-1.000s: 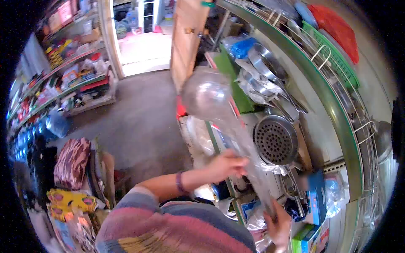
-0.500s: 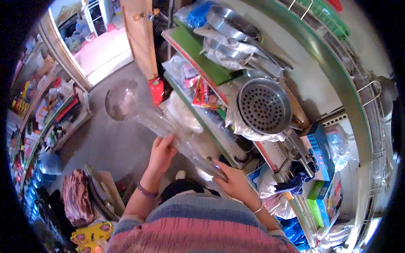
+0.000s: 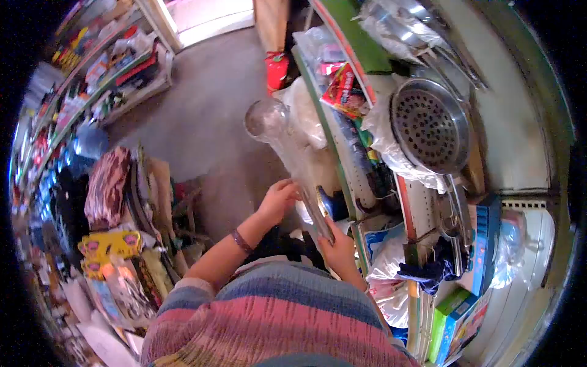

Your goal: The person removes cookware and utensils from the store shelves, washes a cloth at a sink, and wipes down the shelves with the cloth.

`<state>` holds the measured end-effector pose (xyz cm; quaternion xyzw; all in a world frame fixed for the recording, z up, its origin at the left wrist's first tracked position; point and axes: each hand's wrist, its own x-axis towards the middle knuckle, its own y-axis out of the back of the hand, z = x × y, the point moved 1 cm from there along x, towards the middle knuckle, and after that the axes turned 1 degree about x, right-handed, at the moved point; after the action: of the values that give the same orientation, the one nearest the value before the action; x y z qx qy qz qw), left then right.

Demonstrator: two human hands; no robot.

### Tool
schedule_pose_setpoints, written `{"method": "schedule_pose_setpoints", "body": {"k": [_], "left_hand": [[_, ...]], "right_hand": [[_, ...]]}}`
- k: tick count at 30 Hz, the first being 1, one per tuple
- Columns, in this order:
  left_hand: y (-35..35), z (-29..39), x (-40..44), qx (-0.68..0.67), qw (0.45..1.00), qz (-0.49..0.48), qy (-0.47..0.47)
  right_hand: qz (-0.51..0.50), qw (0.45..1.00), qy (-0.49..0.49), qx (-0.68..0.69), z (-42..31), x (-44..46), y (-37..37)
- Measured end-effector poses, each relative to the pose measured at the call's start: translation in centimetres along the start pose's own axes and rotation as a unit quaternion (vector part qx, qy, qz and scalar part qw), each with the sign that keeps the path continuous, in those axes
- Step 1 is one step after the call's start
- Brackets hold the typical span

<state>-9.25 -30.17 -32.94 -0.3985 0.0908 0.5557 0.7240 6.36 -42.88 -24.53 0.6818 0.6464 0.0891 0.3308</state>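
Note:
A long-handled metal ladle in a clear plastic sleeve slants across in front of my body, its round bowl pointing up and away over the floor. My left hand is closed at the middle of the handle, fingers pinching the plastic. Lower down, my right hand is wrapped round the end of the handle. To the right of the ladle, a perforated metal strainer pan sits on the shelf, partly in white plastic.
Shelving on the right bears lidded pans, bagged goods and a blue box. A red packet lies on a lower shelf. At left stand stacked folded goods with a yellow patterned piece. A wooden door and doorway are ahead.
The view has turned, so the shelves sit further right and the doorway higher. The ladle stands steeper, its bowl further right in the view. Both hands remain on the handle.

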Motion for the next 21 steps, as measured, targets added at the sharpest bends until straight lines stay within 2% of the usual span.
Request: {"method": "schedule_pose_setpoints", "body": {"k": [1, 2, 5, 8, 13, 16, 19, 21], "left_hand": [[0.0, -1.3, -0.5, 0.013, 1.000, 0.003, 0.019], [0.1, -2.6, -1.1, 0.014, 0.999, -0.006, 0.032], [0.5, -5.2, -3.1, 0.028, 0.997, -0.009, 0.073], [2.5, -7.9, -3.6, 0.019, 0.996, 0.008, 0.083], [7.1, -7.7, -5.3, 0.006, 0.993, 0.047, 0.104], [10.8, -7.8, -5.7, 0.001, 0.991, 0.082, 0.107], [14.3, -8.7, -6.3, -0.003, 0.985, 0.124, 0.117], [16.5, -10.6, -6.8, -0.006, 0.981, 0.137, 0.137]], "right_hand": [[-0.011, 1.000, -0.007, -0.002, 0.8, 0.0, -0.4], [-0.034, 0.998, -0.057, -0.012, 1.3, 0.2, -0.7], [-0.029, 0.999, -0.019, -0.008, 4.6, 1.0, -2.9], [-0.046, 0.998, -0.044, -0.023, 7.3, 2.3, -5.7], [-0.043, 0.996, -0.047, -0.060, 10.4, 4.6, -11.2], [-0.101, 0.984, -0.148, -0.003, 12.3, 6.9, -14.9], [-0.057, 0.988, -0.134, 0.047, 13.4, 8.6, -18.8], [-0.070, 0.976, -0.198, 0.062, 18.1, 10.4, -22.2]]}}
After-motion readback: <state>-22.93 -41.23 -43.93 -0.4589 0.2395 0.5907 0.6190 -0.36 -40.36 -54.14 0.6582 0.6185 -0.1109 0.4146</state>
